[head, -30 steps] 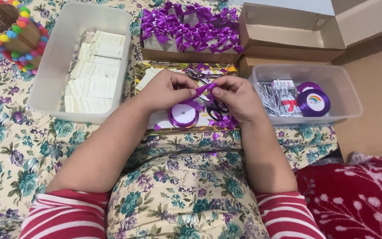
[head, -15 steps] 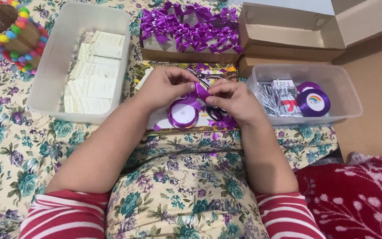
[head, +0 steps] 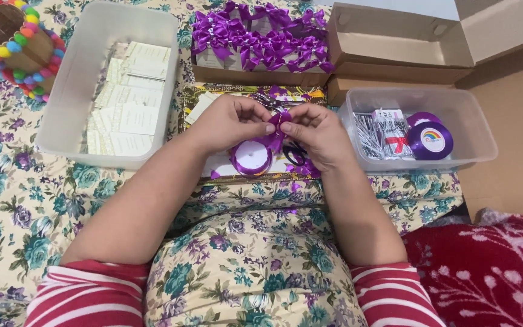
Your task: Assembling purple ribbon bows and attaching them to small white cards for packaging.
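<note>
My left hand (head: 228,124) and my right hand (head: 313,134) meet over a small tray, both pinching a piece of purple ribbon (head: 275,130) between the fingertips. The ribbon is folded into a loop between them. Just below the hands lies a purple ribbon spool (head: 251,158) with a white centre. Black-handled scissors (head: 296,154) lie partly hidden under my right hand.
A clear tub (head: 71,91) of cream cards sits at left. A cardboard box of finished purple bows (head: 255,39) is at the back. A clear tub (head: 473,130) with pins and ribbon rolls is at right, beside empty cardboard boxes (head: 394,48). A pompom-trimmed basket (head: 10,42) sits far left.
The ribbon strip held out between my fingers has been folded in into a loop, and both hands have drawn closer together.
</note>
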